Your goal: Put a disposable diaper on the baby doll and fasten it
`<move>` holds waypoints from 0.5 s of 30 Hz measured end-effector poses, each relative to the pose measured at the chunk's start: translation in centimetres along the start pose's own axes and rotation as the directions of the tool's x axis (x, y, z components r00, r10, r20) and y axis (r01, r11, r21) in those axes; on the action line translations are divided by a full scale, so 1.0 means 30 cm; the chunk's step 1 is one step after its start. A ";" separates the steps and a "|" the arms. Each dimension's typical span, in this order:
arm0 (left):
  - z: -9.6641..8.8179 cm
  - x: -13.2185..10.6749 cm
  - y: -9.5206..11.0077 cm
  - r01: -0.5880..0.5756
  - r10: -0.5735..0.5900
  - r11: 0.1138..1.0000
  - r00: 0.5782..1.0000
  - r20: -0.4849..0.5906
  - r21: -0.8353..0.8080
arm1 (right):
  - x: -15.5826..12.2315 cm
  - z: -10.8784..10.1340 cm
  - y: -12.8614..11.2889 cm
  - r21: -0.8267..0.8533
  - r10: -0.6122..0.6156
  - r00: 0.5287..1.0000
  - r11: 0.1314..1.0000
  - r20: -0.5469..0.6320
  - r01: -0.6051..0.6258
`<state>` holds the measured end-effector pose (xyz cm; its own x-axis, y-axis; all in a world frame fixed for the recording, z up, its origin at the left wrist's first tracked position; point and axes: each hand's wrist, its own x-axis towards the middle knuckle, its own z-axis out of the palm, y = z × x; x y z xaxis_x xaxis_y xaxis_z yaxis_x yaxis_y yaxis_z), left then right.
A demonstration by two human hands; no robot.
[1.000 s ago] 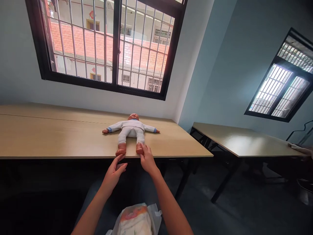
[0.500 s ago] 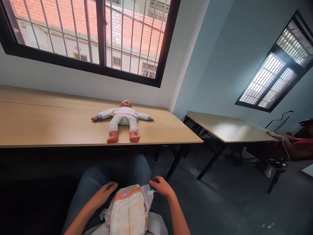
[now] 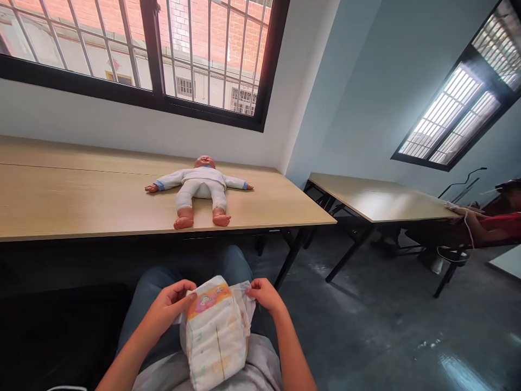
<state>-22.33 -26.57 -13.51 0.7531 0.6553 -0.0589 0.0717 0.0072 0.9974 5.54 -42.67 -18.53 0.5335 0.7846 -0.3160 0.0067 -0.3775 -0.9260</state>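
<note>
A folded white diaper (image 3: pixel 214 331) with an orange printed band lies on my lap. My left hand (image 3: pixel 171 307) grips its left top corner, fingers curled round it. My right hand (image 3: pixel 264 294) pinches the right tab of the same diaper. A baby doll (image 3: pixel 199 187) in white clothes lies on its back on the wooden table (image 3: pixel 81 209) ahead of me, arms spread, bare feet toward the table's front edge. Neither hand touches the doll.
A barred window (image 3: pixel 142 54) runs along the wall behind the table. A second table (image 3: pixel 378 203) stands at the right. Another person's arm in a red sleeve (image 3: pixel 488 228) rests at its far end, beside a stool (image 3: pixel 451 258). Grey floor lies between.
Both hands left the doll's feet, dropped to my lap and closed on the diaper's top corners. The view tilted down and the doll stayed in place.
</note>
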 end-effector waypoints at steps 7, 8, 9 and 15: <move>0.038 -0.174 0.212 -0.243 0.233 0.953 0.970 0.074 0.182 | 0.060 0.007 0.012 0.114 -0.038 0.935 0.990 -0.352 0.083; 0.051 -0.195 0.222 -0.220 0.192 0.945 0.972 0.134 0.241 | 0.064 0.002 0.012 0.138 -0.025 0.923 0.987 -0.385 0.085; 0.066 -0.211 0.227 -0.191 0.134 0.934 0.970 0.201 0.302 | 0.065 -0.004 0.013 0.162 -0.008 0.914 0.983 -0.405 0.080; 0.172 -0.231 0.204 -0.044 -0.229 0.851 0.866 0.445 0.524 | 0.006 -0.024 0.028 0.279 0.109 0.929 0.960 -0.352 -0.007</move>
<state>-23.75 -34.96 -7.21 0.9265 0.2293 -0.2983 0.3705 -0.4185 0.8292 6.26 -43.19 -19.23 0.7947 0.5148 -0.3216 -0.2328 -0.2309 -0.9447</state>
